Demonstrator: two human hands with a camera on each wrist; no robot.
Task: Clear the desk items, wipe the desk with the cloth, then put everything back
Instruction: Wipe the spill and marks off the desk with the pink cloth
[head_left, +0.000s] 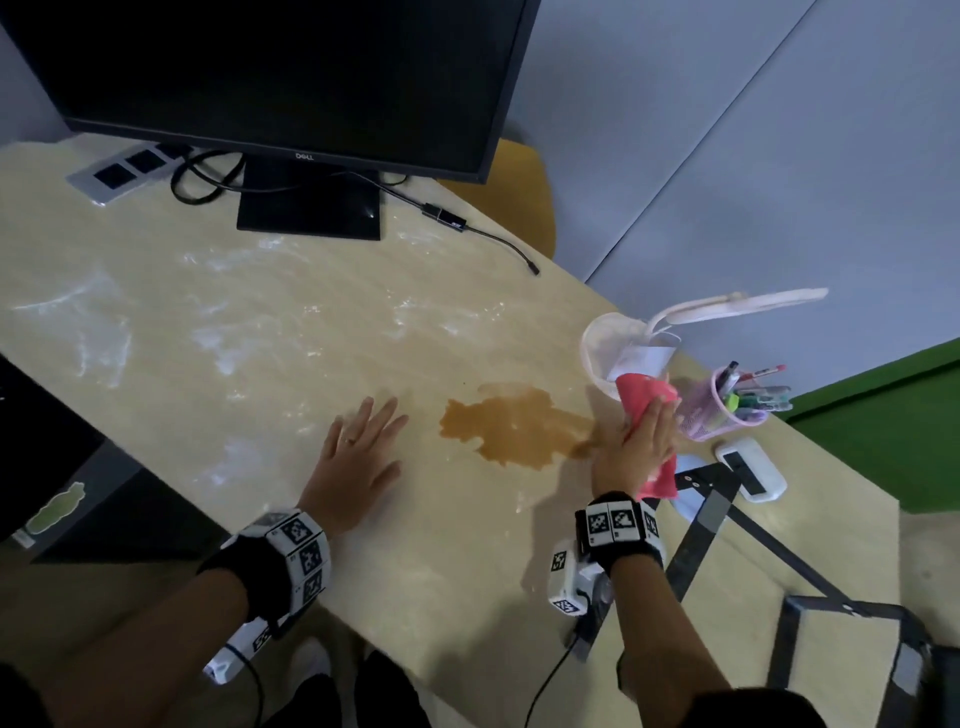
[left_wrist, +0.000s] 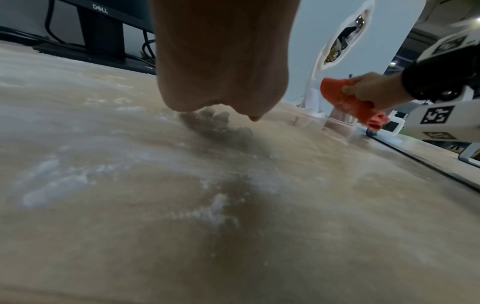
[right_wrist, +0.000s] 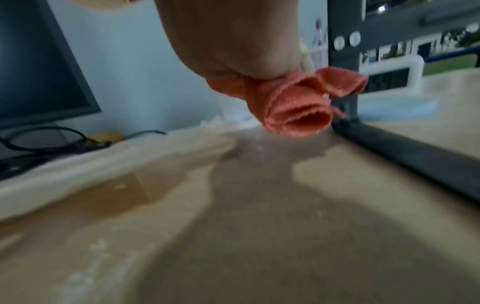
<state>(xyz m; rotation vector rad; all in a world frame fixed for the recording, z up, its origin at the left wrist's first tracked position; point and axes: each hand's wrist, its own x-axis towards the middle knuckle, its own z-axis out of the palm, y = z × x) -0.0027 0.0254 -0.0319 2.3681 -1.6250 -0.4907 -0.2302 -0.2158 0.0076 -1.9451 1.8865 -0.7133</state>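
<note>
My left hand (head_left: 363, 441) lies flat on the beige desk (head_left: 260, 322), fingers spread, left of a brown liquid spill (head_left: 514, 426). To the right of the spill, my right hand (head_left: 639, 447) holds a folded pink-red cloth (head_left: 644, 392) just above the desk, fingers straight on top and thumb under it. From the left wrist view the cloth (left_wrist: 348, 98) hangs clear of the surface in that hand (left_wrist: 376, 90). The right wrist view has the cloth (right_wrist: 293, 102) bunched under the palm. White powdery smears cover the desk's left and middle.
A white desk lamp (head_left: 618, 343), a pink pen holder (head_left: 727, 410) and a white digital clock (head_left: 750, 467) stand close to the right of the cloth. A black frame (head_left: 711, 509) lies at the right edge. At the back stand the monitor (head_left: 291, 78), cables and a power strip (head_left: 124, 169).
</note>
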